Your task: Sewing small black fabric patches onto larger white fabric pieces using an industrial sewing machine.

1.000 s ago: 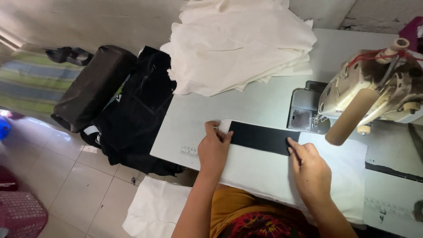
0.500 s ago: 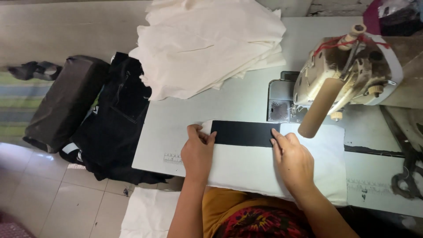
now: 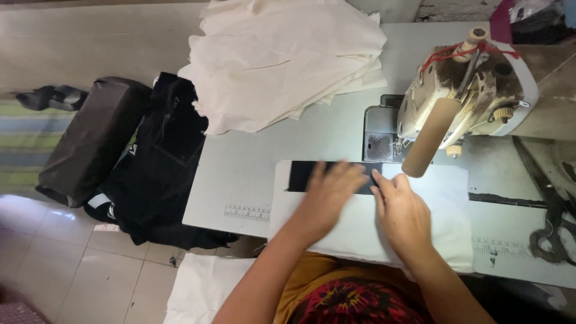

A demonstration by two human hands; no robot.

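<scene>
Left hand [image 3: 327,195] has slid rightward along black fabric strip [image 3: 300,174], now blurred mid-motion, palm flat, fingers spread, pressing not gripping. Half second ago it sat at strip's left end; that end now uncovered. Right hand [image 3: 403,211] stays flat, open, at strip's right end. Strip lies on white fabric panel [image 3: 447,210], just before sewing machine [image 3: 468,96]. Judgement: smoothing pass, strip being aligned on panel toward needle.

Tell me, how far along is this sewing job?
Done: the black fabric strip lies on the white cloth panel. In hand: the left hand and right hand press flat on them beside the cream sewing machine. Left: no stitching shows, and the stack of cream cloth waits behind.
</scene>
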